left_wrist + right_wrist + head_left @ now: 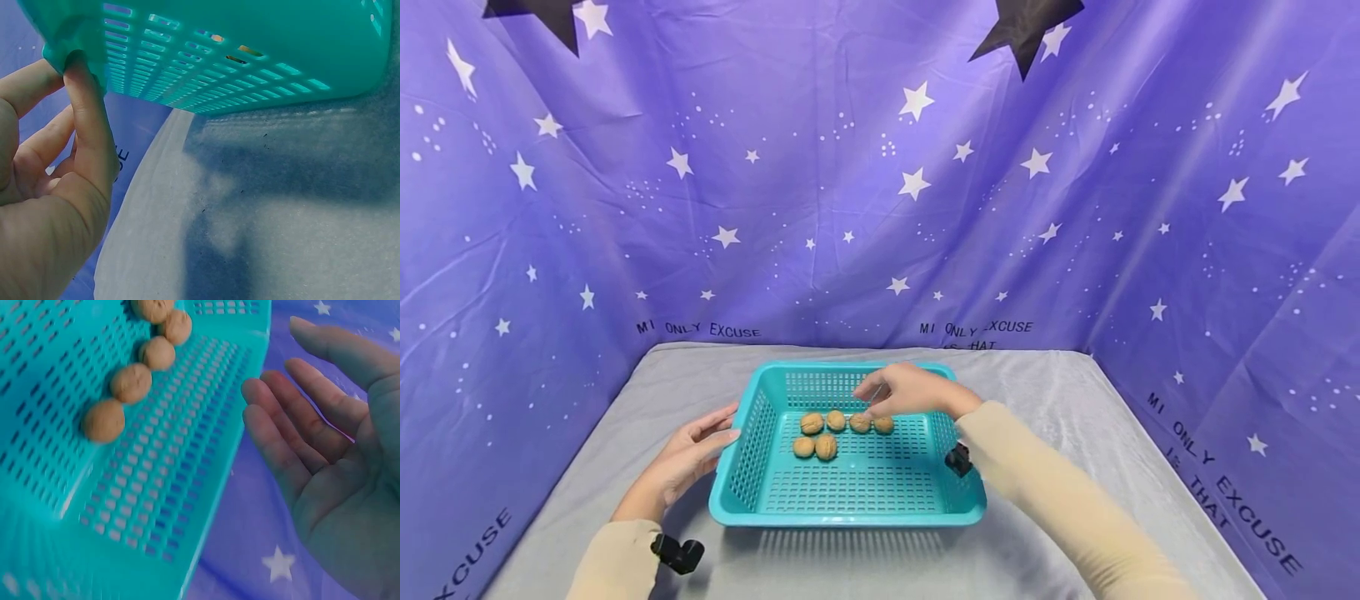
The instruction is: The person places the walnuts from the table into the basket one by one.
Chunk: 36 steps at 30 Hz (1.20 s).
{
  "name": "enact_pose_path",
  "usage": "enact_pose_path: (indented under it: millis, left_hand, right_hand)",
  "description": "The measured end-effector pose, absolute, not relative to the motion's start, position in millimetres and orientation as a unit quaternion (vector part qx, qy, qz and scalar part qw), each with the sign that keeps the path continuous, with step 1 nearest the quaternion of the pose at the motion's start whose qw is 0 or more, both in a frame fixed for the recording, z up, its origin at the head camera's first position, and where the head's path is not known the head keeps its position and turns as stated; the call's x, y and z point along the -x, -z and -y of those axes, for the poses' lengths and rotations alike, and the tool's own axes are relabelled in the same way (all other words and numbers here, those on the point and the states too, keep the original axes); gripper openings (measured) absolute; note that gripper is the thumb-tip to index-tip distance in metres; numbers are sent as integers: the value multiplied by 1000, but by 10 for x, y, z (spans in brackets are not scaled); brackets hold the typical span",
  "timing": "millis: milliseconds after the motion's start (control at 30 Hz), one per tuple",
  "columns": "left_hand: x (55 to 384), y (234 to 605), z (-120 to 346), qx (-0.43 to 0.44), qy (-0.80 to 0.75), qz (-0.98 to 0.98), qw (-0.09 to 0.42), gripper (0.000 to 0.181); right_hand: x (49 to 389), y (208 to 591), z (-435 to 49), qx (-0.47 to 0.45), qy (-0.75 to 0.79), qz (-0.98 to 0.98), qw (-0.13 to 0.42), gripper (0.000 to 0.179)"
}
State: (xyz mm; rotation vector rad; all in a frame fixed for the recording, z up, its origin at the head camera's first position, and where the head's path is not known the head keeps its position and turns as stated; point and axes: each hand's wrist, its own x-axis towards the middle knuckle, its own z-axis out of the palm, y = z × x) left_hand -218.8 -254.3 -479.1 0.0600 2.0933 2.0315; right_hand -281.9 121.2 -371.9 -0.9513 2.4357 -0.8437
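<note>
Walnuts (826, 447), six by my count, lie in one turquoise plastic basket (850, 521), four in a far row and two in front of them. One left hand (681, 458) pinches the basket's left rim; one right hand (913, 390), empty, its fingers loosely extended, hangs over the far row's right end.

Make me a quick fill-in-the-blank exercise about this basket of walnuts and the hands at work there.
The hand gripping the rim of the teal basket is the person's ____ one.
In the head view, ____ walnuts lie in the basket.
The row farther from the person has ____ walnuts.
Large black ____ mark the top of the purple backdrop.

Missing words: left; six; four; stars.
</note>
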Motion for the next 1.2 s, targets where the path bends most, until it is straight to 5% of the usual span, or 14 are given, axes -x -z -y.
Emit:
enact_pose_path:
  millis: [500, 1200]
  left_hand:
    - [2188, 4775, 2540, -19, -694, -711, 114, 71]
    - [2197, 4791, 2543, -20, -696, -708, 114, 70]
  right_hand:
    - [2627, 3655, -2313, 293, 341, -885, 117, 42]
    - [2284, 4371, -3434, 204, 364, -906, 70, 37]
